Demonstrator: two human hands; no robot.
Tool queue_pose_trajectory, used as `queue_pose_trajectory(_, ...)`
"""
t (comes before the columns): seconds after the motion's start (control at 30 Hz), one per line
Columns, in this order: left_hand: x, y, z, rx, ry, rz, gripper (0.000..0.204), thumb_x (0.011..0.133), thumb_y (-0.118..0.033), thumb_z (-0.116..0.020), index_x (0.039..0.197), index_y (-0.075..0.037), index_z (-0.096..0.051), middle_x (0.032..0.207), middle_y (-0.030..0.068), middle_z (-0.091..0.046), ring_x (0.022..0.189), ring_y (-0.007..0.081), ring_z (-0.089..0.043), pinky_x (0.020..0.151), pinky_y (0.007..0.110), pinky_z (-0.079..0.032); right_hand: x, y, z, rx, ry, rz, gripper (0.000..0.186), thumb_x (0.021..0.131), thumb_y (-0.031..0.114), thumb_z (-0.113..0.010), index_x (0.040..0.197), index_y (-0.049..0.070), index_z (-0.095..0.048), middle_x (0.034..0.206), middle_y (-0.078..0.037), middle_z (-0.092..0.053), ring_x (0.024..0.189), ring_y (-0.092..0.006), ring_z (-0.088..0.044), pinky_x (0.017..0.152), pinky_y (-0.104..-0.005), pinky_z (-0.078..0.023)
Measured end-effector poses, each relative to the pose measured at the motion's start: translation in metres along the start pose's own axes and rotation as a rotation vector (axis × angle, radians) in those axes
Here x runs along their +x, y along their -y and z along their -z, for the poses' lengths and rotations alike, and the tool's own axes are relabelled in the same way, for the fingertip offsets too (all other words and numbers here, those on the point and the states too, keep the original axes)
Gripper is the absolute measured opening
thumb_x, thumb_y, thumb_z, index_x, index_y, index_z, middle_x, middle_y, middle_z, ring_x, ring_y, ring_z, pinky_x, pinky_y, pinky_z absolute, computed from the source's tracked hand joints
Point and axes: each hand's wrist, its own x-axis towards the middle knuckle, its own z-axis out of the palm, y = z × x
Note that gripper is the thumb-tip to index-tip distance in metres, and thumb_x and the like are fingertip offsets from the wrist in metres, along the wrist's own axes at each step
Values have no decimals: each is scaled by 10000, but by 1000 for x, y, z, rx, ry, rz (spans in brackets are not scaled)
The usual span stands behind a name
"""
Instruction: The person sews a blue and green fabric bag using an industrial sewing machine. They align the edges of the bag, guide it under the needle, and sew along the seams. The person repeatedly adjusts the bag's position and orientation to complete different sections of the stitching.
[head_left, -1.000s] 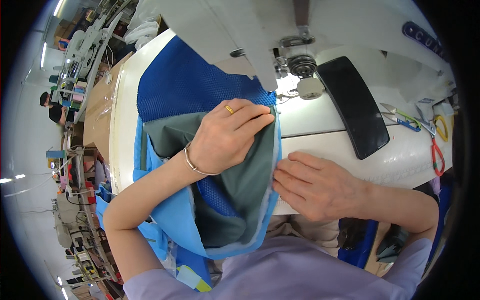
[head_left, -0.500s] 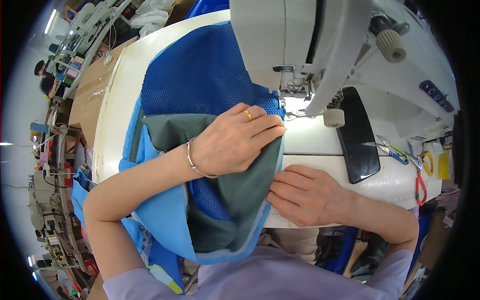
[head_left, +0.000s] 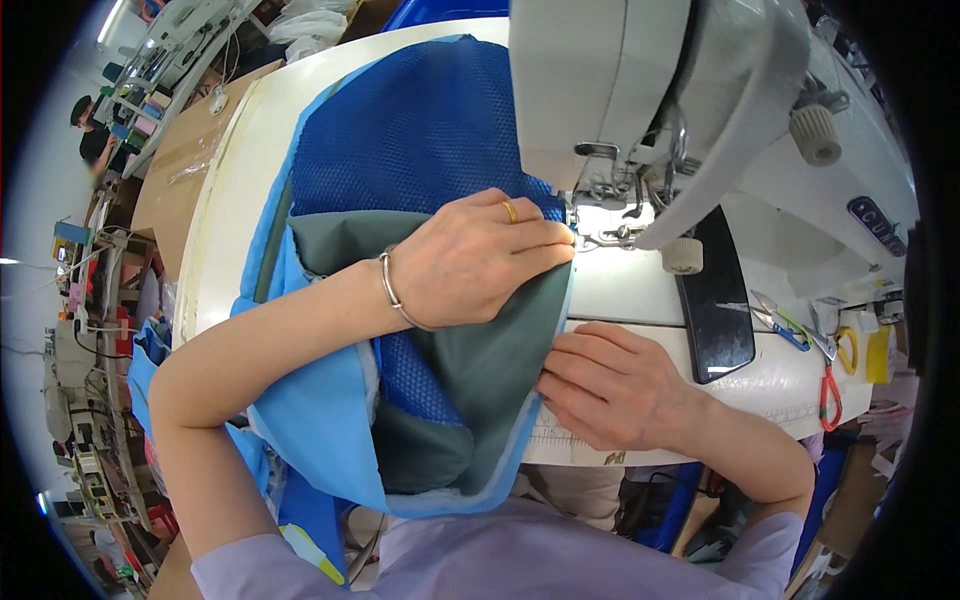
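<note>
A layered fabric piece of grey-green cloth (head_left: 510, 350), blue honeycomb mesh (head_left: 410, 130) and light blue cloth (head_left: 310, 420) lies on the white sewing table. Its right edge runs up to the presser foot (head_left: 571, 214) of a white sewing machine (head_left: 575, 90). My left hand (head_left: 470, 262), closed, holds the folded grey-green layer against the mesh, fingertips just in front of the foot. Lower along the same edge, my right hand (head_left: 622, 388) pinches the light-coloured border; its thumb is hidden. The needle cannot be made out clearly.
A black glossy plate (head_left: 718, 310) lies right of the machine bed. Beyond it are green-and-blue-handled scissors (head_left: 785, 322) and red-handled scissors (head_left: 829, 395). A ruler strip (head_left: 560, 437) runs along the table's front edge. Cardboard (head_left: 185, 170) stands at the left.
The view has shifted slightly, so the machine head appears farther right. Both hands keep their hold, and the fabric edge with my left fingertips sits slightly closer to the presser foot.
</note>
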Motion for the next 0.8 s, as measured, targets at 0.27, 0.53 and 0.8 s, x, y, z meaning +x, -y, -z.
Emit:
queue_pose_trajectory(0.27,-1,1,2,58,88,-11,455,779,-39,-654,1230,-48,-713,1196,89,-694,1089,274,-678,968,398,-541,0,-1,2,-10,21,-34,357,740,125,-789,1052,-27,-707,1134,-149,-680,1108,-296,-652,962,-417,-548)
queue_pose_trajectory(0.53,0,5,2,52,113,60,501,764,3,-635,1255,-71,-701,1267,139,-634,1139,315,-645,950,396,-544,2,-1,7,5,37,-71,359,765,153,-808,1063,-20,-709,1149,-149,-674,1132,-307,-648,973,-422,-543)
queue_pose_trajectory(0.8,-3,3,1,-66,59,113,526,754,47,-609,1268,-36,-683,1272,161,-628,1132,354,-635,958,421,-544,1,-2,7,17,33,-84,361,756,143,-812,1068,-5,-706,1157,-145,-677,1131,-308,-659,969,-427,-545)
